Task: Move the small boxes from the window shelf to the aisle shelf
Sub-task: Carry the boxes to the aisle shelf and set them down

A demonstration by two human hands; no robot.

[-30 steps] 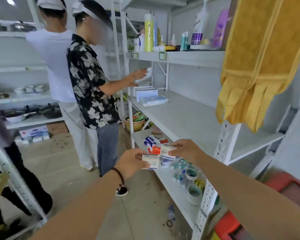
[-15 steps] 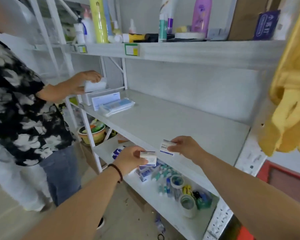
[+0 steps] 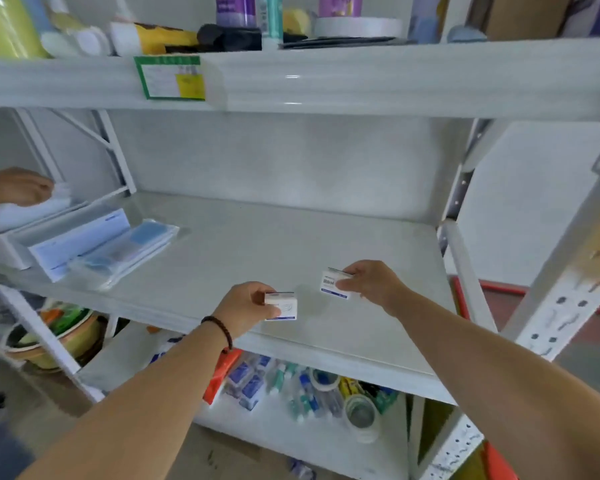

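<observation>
each hands (image 3: 246, 306) grips a small box (image 3: 334, 284).

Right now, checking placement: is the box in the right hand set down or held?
Held: the right hand pinches the small box above the shelf.

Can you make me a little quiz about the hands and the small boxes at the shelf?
1. True or false: each hand holds a small box.
2. Which hand wears a dark bead bracelet?
3. The stuff at the middle shelf's left end is: A) bowls B) flat white and blue packs C) tape rolls

Key:
1. True: left hand, left box; right hand, right box.
2. Left; bracelet.
3. B; packs, middle shelf.
</observation>
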